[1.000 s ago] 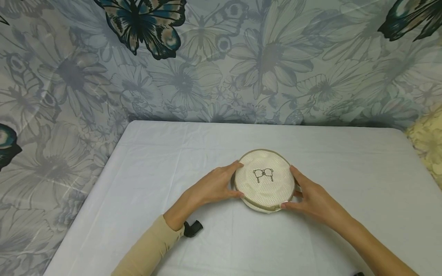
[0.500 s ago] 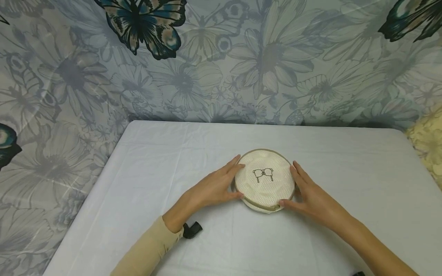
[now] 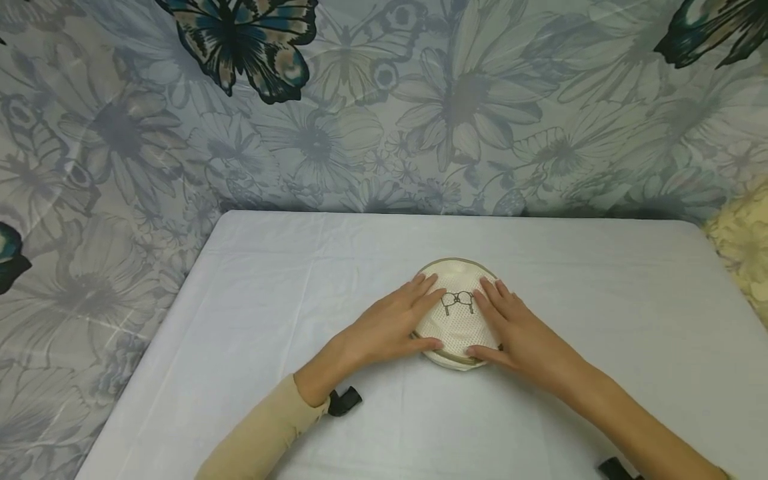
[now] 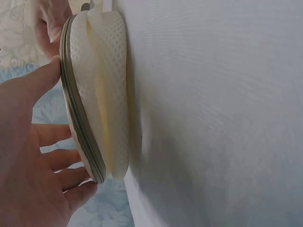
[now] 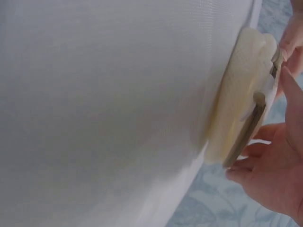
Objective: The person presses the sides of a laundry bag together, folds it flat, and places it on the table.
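Pouch: a round cream mesh pouch (image 3: 459, 313) with a grey zipper rim lies flat in the middle of the table (image 3: 252, 293).
Left hand (image 3: 387, 327): rests on the left part of the pouch, grip apart, fingers straight, thumb at the near rim.
Right hand (image 3: 516, 333): rests on the right part, grip apart, fingers flat.
Picture on pouch: a small dark line drawing (image 3: 457, 301) shows between the hands.
Table: covered with a white cloth.

A beige sleeve (image 3: 264, 437) and black wrist straps (image 3: 344, 401).
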`<action>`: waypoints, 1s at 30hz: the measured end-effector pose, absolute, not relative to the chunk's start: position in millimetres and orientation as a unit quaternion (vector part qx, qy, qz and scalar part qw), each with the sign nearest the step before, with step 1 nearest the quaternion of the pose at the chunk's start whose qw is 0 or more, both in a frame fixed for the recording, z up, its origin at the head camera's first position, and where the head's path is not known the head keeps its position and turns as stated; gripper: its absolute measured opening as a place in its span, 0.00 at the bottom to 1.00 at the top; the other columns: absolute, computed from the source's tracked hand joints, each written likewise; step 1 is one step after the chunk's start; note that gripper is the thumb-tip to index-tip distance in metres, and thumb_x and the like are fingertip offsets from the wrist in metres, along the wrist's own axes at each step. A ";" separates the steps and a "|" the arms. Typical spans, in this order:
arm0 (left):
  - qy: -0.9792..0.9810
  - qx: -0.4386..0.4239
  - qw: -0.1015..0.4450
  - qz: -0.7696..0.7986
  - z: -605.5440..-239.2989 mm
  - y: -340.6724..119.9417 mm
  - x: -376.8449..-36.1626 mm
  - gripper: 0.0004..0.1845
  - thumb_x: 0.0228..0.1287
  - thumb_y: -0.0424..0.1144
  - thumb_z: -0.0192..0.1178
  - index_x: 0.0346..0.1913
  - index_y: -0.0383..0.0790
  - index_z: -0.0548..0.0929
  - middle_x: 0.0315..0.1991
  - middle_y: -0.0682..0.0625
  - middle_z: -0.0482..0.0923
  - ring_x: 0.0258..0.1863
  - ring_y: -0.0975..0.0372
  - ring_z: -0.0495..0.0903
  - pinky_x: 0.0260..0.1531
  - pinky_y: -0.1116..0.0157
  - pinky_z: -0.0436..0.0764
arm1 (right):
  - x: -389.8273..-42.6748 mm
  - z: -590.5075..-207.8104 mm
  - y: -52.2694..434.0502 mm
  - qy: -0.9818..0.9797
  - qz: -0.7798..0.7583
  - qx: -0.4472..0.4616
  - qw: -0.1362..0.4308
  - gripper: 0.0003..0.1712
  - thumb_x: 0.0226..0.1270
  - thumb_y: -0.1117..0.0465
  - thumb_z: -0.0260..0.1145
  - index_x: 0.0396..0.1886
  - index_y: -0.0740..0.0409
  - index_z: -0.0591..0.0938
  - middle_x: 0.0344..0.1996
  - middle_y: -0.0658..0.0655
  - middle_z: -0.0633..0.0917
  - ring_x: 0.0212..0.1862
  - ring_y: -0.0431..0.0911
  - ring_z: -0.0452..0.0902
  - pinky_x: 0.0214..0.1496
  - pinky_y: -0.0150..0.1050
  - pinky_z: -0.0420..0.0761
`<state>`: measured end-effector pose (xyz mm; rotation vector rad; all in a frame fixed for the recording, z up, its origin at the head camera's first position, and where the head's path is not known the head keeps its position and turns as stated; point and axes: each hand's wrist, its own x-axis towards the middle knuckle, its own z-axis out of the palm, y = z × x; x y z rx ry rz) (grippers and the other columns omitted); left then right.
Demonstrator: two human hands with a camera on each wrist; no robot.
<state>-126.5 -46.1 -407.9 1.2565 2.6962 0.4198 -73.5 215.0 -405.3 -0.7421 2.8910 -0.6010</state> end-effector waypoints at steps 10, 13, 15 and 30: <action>0.896 0.428 0.070 0.095 -410.6 -39.8 -125.7 0.47 0.68 0.66 0.53 0.80 0.43 0.51 0.80 0.42 0.40 0.78 0.50 0.40 0.76 0.56 0.48 | -76.4 -409.9 211.1 0.952 -0.145 -0.267 0.030 0.55 0.67 0.33 0.60 0.76 0.70 0.57 0.77 0.68 0.51 0.77 0.65 0.42 0.72 0.62 0.58; 0.895 0.430 0.077 0.089 -411.6 -38.2 -125.6 0.47 0.69 0.66 0.52 0.80 0.43 0.50 0.80 0.42 0.38 0.79 0.49 0.38 0.76 0.56 0.45 | -76.6 -409.5 210.2 0.952 -0.135 -0.273 0.029 0.54 0.68 0.35 0.60 0.76 0.70 0.56 0.77 0.69 0.51 0.77 0.66 0.43 0.72 0.62 0.58; 0.896 0.428 0.083 0.089 -411.2 -37.2 -125.6 0.47 0.68 0.65 0.53 0.80 0.42 0.49 0.80 0.41 0.37 0.78 0.49 0.37 0.76 0.55 0.45 | -76.7 -409.1 209.2 0.952 -0.129 -0.277 0.030 0.54 0.69 0.35 0.60 0.76 0.70 0.56 0.77 0.69 0.51 0.77 0.66 0.43 0.72 0.61 0.58; 0.898 0.426 0.095 0.053 -412.6 -33.1 -125.6 0.49 0.68 0.65 0.52 0.80 0.43 0.45 0.80 0.40 0.34 0.78 0.46 0.34 0.76 0.53 0.44 | -77.5 -410.2 207.4 0.953 -0.103 -0.281 0.045 0.53 0.70 0.34 0.57 0.76 0.70 0.55 0.77 0.70 0.50 0.77 0.67 0.42 0.73 0.60 0.58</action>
